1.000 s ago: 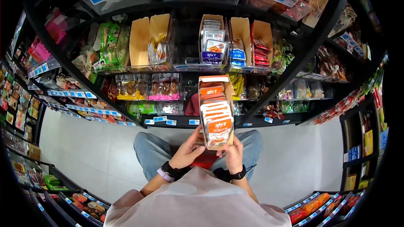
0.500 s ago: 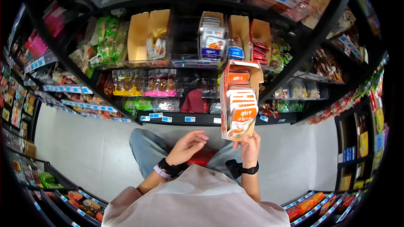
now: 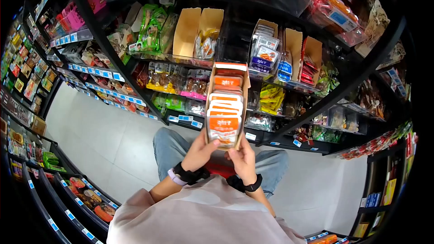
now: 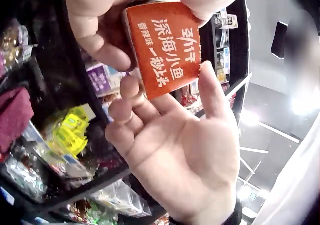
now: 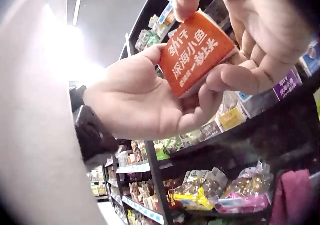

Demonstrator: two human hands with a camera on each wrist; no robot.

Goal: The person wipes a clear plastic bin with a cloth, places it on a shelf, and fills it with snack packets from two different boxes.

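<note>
A long orange-and-white display box (image 3: 224, 104) stands upright in front of my chest, open face toward me, filled with several orange snack packets. My left hand (image 3: 201, 149) cups its lower left corner and my right hand (image 3: 242, 156) grips its lower right. In the left wrist view my left hand (image 4: 100, 29) pinches the box's orange end (image 4: 165, 49) with Chinese print, while the right hand (image 4: 185, 150) curls under it. The right wrist view shows the right hand (image 5: 260, 39) around the box end (image 5: 197, 57) and the left hand (image 5: 130, 99) cupped beneath.
Black store shelves (image 3: 149, 108) packed with snack bags and blue price tags stand ahead. Open cardboard display boxes (image 3: 199, 31) sit on an upper shelf. More shelving (image 3: 86, 199) runs along the lower left. Pale floor (image 3: 104, 131) lies between. Something red (image 3: 221, 169) shows at my knees.
Half a second ago only the right hand held the box, out to the right, with the left hand free. Now the box is back in the middle and both hands hold it.
</note>
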